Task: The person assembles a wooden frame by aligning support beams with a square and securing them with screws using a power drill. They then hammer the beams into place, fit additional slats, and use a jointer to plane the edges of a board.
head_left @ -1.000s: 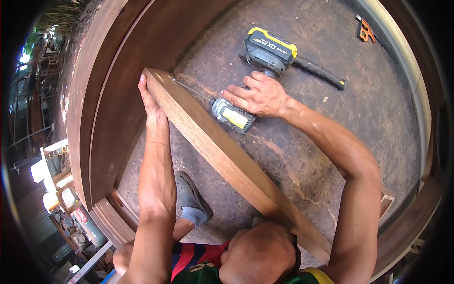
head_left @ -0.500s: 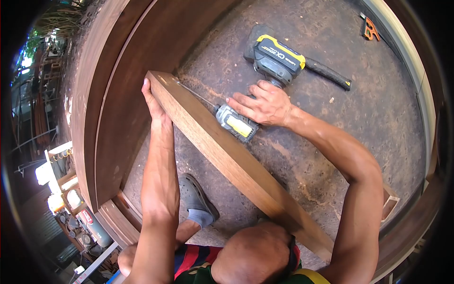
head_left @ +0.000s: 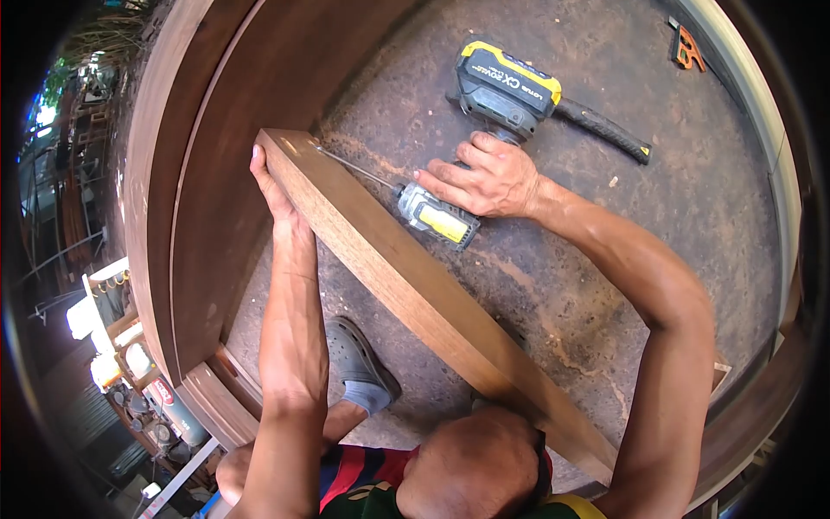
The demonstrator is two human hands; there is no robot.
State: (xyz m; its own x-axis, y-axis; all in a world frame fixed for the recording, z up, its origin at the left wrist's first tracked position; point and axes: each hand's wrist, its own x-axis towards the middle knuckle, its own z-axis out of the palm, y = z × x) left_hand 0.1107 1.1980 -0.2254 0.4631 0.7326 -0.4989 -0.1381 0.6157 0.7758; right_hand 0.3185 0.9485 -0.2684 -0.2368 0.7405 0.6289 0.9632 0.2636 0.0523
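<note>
A long brown wooden beam runs slantwise from the upper left toward the person's head. My left hand is closed on its far end, thumb along the edge and the other fingers hidden. My right hand wraps the grip of a cordless drill driver with a black and yellow battery marked LOTUS. From the driver's nose, a long thin bit reaches to the beam's side near the far end. Whether its tip is inside the wood is too small to tell.
Tall brown wooden boards stand at the left, and a curved-looking pale rail bounds the right. A tool with a black handle lies partly behind the battery. An orange tool rests at the upper right. A grey clog is below the beam.
The driver and my right hand have shifted slightly up and right, and the battery has turned a little. My left hand stays on the beam's end; the view has shifted slightly.
</note>
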